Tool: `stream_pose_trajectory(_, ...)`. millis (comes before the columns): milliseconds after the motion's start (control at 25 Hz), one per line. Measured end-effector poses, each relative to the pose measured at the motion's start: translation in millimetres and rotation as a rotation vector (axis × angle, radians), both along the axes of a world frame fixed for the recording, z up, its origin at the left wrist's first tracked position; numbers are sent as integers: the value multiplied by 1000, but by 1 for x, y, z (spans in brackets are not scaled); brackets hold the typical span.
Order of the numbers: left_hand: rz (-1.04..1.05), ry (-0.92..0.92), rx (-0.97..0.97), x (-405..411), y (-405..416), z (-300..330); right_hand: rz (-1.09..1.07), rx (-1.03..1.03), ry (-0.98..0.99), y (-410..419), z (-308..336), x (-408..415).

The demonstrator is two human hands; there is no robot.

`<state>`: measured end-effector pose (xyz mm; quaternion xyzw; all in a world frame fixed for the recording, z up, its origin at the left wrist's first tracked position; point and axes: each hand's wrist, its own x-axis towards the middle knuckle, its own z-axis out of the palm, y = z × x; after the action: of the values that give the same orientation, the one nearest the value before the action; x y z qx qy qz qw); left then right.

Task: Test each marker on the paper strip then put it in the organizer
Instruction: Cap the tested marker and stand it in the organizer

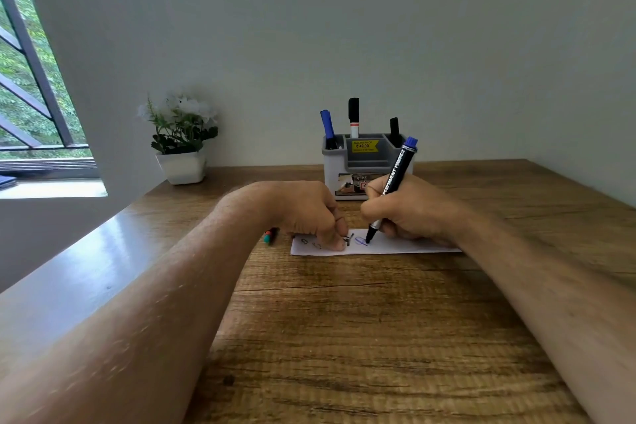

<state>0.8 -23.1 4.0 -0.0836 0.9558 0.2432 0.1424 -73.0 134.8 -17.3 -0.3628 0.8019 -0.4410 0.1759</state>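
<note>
A white paper strip [406, 247] lies on the wooden table with several scribbles on its left part. My right hand [409, 208] grips a black marker with a blue end [395, 175]; its tip touches the strip at a blue scribble. My left hand [309, 210] is curled, its fingertips pressing down the strip's left part. Whether it holds a cap is hidden. Behind the hands stands the grey and white organizer [364, 162] with a blue marker [327, 127], a black-capped white marker [353, 117] and a black marker [394, 131] upright in it.
Another marker [269, 237] with a teal end lies on the table, mostly hidden behind my left hand. A white pot of white flowers [182, 148] stands at the back left near the wall. A window is at the far left.
</note>
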Motion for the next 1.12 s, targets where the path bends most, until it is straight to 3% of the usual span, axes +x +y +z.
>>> stream_pose_trajectory(400, -15, -14, -11, 2, 3, 3, -138, 2, 181, -2, -5, -10)
stream_pose_trajectory(520, -1, 131, -6, 2, 4, 4, -144, -65, 157, -2, -6, -11)
stream_pose_trajectory(680, 212, 424, 464, 0, 1, 6, -153, -291, 54, -5, 0, -12)
stream_pose_trajectory(800, 346, 561, 725, 0, 4, 6, -93, -494, -137, -4, 5, -9)
stream_pose_trajectory(960, 479, 619, 1013, -1, 6, 8, -10, -587, -241, -1, 4, -9)
stream_pose_trajectory(1120, 590, 634, 1287, -3, -2, 7, -65, -685, -287, 0, 4, -8)
